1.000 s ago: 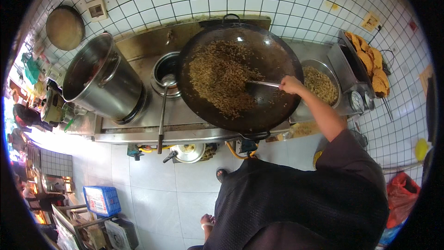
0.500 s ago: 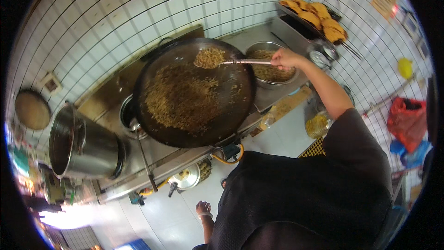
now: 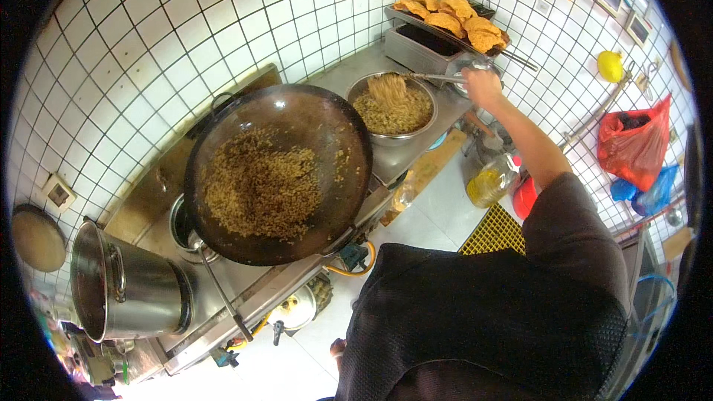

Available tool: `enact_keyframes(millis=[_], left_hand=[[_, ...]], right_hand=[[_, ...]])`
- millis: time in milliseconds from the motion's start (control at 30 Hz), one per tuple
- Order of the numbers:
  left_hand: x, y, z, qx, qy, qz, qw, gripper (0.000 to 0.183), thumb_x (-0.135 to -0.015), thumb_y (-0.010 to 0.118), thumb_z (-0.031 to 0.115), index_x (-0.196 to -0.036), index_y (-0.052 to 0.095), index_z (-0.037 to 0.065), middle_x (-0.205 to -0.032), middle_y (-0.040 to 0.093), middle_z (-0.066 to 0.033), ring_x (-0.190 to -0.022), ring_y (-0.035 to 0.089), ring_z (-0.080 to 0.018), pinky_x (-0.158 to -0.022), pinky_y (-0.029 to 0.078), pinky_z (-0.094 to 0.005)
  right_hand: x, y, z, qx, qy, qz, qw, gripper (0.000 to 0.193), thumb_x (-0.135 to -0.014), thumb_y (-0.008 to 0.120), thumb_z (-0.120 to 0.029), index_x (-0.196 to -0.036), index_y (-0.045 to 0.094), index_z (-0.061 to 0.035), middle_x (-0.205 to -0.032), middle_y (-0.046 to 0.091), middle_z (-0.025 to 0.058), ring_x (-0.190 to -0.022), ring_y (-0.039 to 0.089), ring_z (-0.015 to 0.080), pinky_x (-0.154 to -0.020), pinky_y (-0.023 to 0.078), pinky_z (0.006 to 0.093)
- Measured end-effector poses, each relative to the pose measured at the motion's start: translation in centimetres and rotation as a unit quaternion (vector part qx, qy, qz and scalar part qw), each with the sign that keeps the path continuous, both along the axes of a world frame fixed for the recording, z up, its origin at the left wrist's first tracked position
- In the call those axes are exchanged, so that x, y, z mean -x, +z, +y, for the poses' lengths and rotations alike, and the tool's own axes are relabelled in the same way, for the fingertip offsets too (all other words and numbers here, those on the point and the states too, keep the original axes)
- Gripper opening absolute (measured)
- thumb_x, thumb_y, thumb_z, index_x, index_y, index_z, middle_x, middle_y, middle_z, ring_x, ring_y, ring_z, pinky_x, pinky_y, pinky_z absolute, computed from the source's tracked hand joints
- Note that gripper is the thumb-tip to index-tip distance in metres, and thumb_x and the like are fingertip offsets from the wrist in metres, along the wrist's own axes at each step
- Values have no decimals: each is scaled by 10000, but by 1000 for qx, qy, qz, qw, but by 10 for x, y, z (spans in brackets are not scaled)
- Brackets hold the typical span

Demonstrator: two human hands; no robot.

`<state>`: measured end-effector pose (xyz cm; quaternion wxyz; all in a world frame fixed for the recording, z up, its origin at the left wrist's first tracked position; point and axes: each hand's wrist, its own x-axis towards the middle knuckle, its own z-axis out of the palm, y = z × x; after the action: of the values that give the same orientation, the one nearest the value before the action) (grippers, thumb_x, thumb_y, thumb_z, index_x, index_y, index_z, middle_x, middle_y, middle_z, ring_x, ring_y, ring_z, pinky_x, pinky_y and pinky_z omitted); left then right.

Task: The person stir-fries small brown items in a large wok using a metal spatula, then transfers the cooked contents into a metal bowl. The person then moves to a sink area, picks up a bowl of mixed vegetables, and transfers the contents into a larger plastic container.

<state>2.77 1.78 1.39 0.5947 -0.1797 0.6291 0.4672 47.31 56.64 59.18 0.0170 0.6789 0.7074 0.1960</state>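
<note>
In the head view, the right hand (image 3: 483, 87) has its grip closed around the thin handle of a ladle (image 3: 440, 77). Small, rough brown grains (image 3: 390, 93) drop into the round steel bowl (image 3: 397, 134), right of the dark curved wok (image 3: 297, 108). Tilting too near the rim could spill them. The left hand (image 3: 339, 347) is mostly hidden; its grip I cannot tell.

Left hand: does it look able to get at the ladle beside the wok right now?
Likely yes, perhaps with a lean: the ladle's handle juts past the stove's front edge, and nothing visible blocks the left hand, though that hand is mostly hidden.
</note>
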Motion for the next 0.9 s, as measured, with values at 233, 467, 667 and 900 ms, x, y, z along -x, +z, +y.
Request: enact_keyframes(millis=[233, 467, 667, 900], left_hand=[[1, 7, -12, 14, 38, 43, 998, 100, -794, 480, 147, -700, 474, 113, -592, 493, -70, -486, 501, -227, -400, 374, -380], [-11, 108, 18, 19, 140, 39, 989, 192, -850, 424, 203, -1008, 495, 119, -754, 564, -83, -595, 552, -245, -473, 425, -344], [-58, 119, -33, -8, 303, -48, 952, 194, -818, 502, 146, -1006, 489, 100, -726, 550, -84, -575, 546, -222, -448, 428, -317], [-158, 56, -139, 156, 17, 124, 980, 89, -771, 506, 98, -806, 555, 32, -712, 565, -98, -610, 524, -192, -511, 415, -334]], right_hand=[[48, 41, 14, -48, 117, 7, 992, 202, -766, 577, -195, -915, 571, -59, -761, 614, 140, -726, 611, 322, -636, 501, 426], [178, 8, 86, 251, 195, -66, 946, 241, -750, 610, -240, -772, 614, 0, -762, 625, 167, -683, 619, 294, -566, 491, 406], [267, -72, 124, 499, 83, 103, 856, 168, -740, 589, -121, -622, 521, -22, -579, 557, 82, -463, 526, 158, -379, 413, 302], [325, -179, 58, 383, 180, 250, 871, 357, -846, 570, -308, -657, 574, -5, -552, 549, 102, -476, 528, 200, -455, 410, 335]])
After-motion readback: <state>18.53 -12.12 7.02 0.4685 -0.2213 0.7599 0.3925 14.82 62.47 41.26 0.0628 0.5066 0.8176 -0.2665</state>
